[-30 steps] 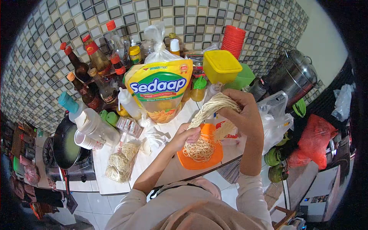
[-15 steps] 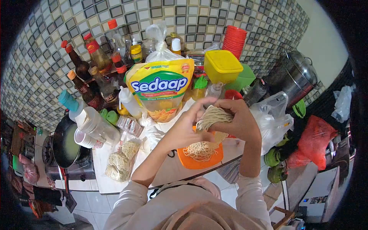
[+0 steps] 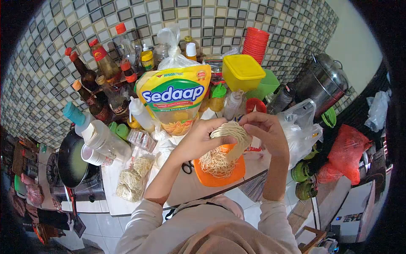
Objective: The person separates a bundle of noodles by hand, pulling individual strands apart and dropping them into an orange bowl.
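Note:
My left hand (image 3: 203, 142) grips a bundle of pale dry noodles (image 3: 232, 132), thumb across its front. My right hand (image 3: 266, 131) is at the bundle's right edge, its thumb and forefinger pinched together; what lies between them is too small to make out. Below both hands, an orange bowl (image 3: 220, 181) holds loose noodles (image 3: 215, 164). Black scissor handles (image 3: 187, 168) show just left of the bowl. A clear bag of noodle bundles (image 3: 134, 180) lies on the counter at the left.
Behind the hands stand a yellow Sedaap pack (image 3: 172, 95), sauce bottles (image 3: 105, 61) and a yellow lidded box (image 3: 243, 70). A pan (image 3: 75, 163) is on the stove at the left. A white plastic bag (image 3: 298, 131) and a steel pot (image 3: 323, 80) are at the right.
The noodle bundle is now in my left hand, where my right hand was round it before. My right hand has shifted to its right edge, and the bowl's noodles are more exposed.

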